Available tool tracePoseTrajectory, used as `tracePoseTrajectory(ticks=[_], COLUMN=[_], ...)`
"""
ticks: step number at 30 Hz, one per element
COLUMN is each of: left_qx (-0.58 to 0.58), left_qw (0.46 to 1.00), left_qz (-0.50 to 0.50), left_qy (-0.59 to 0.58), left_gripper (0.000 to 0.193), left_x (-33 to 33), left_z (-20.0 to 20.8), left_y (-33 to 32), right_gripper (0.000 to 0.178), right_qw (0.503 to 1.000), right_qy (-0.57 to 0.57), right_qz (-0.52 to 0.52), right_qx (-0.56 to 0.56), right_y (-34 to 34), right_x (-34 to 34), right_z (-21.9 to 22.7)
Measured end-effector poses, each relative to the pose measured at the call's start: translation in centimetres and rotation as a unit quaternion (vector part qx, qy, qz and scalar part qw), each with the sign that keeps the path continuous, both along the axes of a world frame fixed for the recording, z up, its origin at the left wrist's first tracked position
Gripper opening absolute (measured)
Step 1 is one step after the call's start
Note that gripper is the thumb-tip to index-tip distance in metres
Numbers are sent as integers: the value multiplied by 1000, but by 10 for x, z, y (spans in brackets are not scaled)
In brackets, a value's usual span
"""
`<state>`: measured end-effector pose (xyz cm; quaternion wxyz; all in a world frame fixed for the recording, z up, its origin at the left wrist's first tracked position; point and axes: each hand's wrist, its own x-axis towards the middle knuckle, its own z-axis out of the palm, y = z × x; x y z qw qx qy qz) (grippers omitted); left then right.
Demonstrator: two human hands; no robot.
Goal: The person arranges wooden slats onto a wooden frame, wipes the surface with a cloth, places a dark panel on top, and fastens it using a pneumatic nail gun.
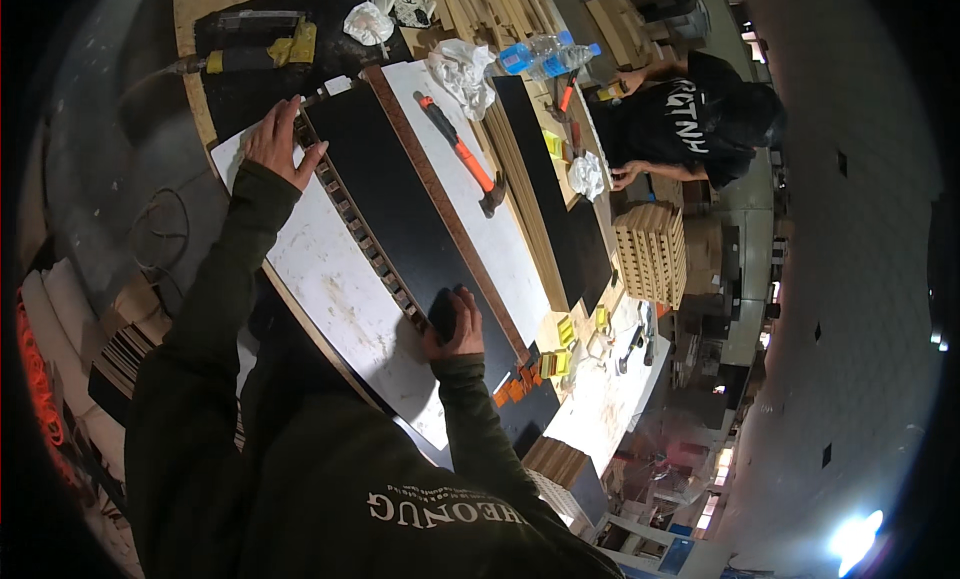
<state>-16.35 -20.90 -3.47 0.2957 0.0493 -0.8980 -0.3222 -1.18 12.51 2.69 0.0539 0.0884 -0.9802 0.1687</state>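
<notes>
Atop a white board [340,269], steadying, it seems, a black panel [390,199] along its notched edge [352,217], with left hand [275,147] spread at the far end, right hand [456,327] half-curled nearer, fingers parted, any firm grip impossible to tell.

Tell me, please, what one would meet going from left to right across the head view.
Orange bundle, left hand, right hand, plastic bottles, stacked wooden pieces, bright light.
</notes>
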Motion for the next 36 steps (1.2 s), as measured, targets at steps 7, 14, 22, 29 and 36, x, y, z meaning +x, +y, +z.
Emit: tracePoseTrajectory(ticks=[7,14,22,29,36], left_qx=[-18,-23,-17,0,-1], left_qw=[1000,999,1000,1000,999], left_qz=[0,4,8,-3,0], left_qy=[8,-29,-16,-27,-33], left_gripper=[66,66,67,67,66], left_x=[-3,0,0,3,4], left_z=[0,-11,2,-4,1], left_y=[1,-3,0,2,1], right_gripper=[63,60,59,60,61], right_qw=[999,999,999,998,996], right_qy=[13,13,50,61,82], right_qz=[-23,-5,8,14,15], right_qx=[22,30,13,-14,18], right_y=[-18,-34,-42,-64,-66], right_x=[-10,-22,-33,-47,-55], right_z=[-11,-1,-12,-4,-9])
